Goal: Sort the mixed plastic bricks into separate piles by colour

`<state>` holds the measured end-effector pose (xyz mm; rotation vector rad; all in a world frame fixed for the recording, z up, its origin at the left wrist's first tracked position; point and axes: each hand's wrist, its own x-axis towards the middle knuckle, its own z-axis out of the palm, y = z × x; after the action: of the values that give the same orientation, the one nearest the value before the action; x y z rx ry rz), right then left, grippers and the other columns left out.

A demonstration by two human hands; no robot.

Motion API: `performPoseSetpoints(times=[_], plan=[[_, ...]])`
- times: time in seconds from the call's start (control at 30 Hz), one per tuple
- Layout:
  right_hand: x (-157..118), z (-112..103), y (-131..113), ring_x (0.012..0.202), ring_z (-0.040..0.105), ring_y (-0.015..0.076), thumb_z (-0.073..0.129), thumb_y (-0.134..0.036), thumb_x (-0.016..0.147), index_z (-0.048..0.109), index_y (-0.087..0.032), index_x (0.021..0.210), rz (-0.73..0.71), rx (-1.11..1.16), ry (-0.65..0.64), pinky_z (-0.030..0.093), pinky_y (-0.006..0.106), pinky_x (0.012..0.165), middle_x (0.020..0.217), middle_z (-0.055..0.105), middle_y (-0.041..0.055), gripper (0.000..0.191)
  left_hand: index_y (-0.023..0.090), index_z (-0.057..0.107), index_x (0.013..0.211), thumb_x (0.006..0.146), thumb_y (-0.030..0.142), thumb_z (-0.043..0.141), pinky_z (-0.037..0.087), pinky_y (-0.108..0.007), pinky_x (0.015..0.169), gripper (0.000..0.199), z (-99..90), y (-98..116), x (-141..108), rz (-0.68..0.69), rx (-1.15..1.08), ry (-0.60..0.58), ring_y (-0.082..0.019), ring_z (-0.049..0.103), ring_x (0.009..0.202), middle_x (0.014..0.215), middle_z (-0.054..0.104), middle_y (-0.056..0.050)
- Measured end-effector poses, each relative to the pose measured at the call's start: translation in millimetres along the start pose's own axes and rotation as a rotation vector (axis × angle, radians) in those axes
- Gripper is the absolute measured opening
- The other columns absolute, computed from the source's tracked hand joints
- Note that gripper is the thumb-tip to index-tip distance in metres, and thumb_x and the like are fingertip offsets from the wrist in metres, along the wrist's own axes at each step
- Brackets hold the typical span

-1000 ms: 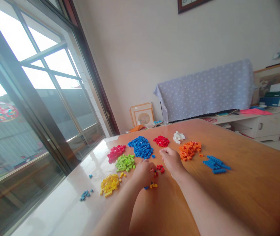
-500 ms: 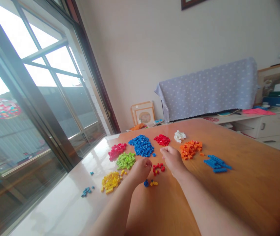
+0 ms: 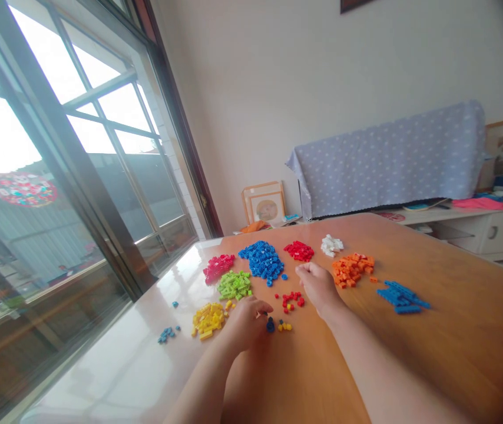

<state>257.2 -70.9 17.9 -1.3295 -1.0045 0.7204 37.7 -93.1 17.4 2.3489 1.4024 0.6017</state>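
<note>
My left hand is low over the table, its thumb and fingers apart, just left of a small dark blue piece. Several small yellow pieces lie right of that piece. My right hand has its fingers curled together; whatever is in them is too small or hidden to name. Between the hands lies a loose group of small red pieces. Behind are a blue pile and a red pile. A lime green pile and a yellow pile lie beside my left hand.
On the wooden table are also an orange pile, long blue bricks, a white pile, a pink pile and small teal pieces. A window stands at left, a cloth-covered object behind.
My left hand has moved down and nearer the dark blue piece, and its fingers have spread. My right hand keeps its curled pose. The whole view has shifted slightly.
</note>
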Motion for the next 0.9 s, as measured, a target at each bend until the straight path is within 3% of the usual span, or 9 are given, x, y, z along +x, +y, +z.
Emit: performPoseSetpoints(times=[0.27, 0.47, 0.73, 0.9], plan=[[-1.7, 0.2, -2.4, 0.060, 0.054, 0.0173, 0.056, -0.046, 0.073, 0.064, -0.018, 0.073, 0.009, -0.006, -0.009, 0.040, 0.027, 0.059, 0.059, 0.060, 0.0002, 0.030, 0.023, 0.075, 0.098, 0.075, 0.013, 0.054, 0.045, -0.025, 0.076, 0.033, -0.1, 4.7, -2.9, 0.030, 0.034, -0.051, -0.019, 0.060, 0.088, 0.095, 0.064, -0.006], [-2.1, -1.1, -4.2, 0.060, 0.054, 0.0170, 0.057, -0.046, 0.073, 0.065, -0.017, 0.074, 0.014, -0.016, -0.002, 0.040, 0.026, 0.059, 0.058, 0.059, 0.0002, 0.029, 0.024, 0.071, 0.106, 0.076, 0.012, 0.051, 0.044, -0.025, 0.077, 0.038, 0.7, 4.7, -4.5, 0.006, 0.020, -0.002, -0.018, 0.058, 0.090, 0.102, 0.062, -0.005], [-1.0, -0.6, 0.2, 0.057, 0.050, 0.0148, 0.056, -0.045, 0.075, 0.064, -0.017, 0.074, 0.007, -0.022, -0.027, 0.039, 0.025, 0.057, 0.059, 0.059, -0.0007, 0.028, 0.023, 0.071, 0.091, 0.073, 0.024, 0.060, 0.042, -0.026, 0.069, 0.021, -7.1, 18.7, -11.8, 0.008, 0.086, -0.130, -0.017, 0.057, 0.080, 0.094, 0.063, -0.003], [1.9, 0.1, 4.4, 0.057, 0.051, 0.0149, 0.056, -0.044, 0.076, 0.063, -0.018, 0.074, -0.002, -0.022, -0.016, 0.039, 0.025, 0.057, 0.058, 0.058, -0.0012, 0.028, 0.022, 0.070, 0.087, 0.073, 0.024, 0.059, 0.040, -0.025, 0.066, 0.019, -5.1, 18.7, -11.7, 0.032, 0.065, -0.113, -0.017, 0.057, 0.079, 0.092, 0.065, -0.003]])
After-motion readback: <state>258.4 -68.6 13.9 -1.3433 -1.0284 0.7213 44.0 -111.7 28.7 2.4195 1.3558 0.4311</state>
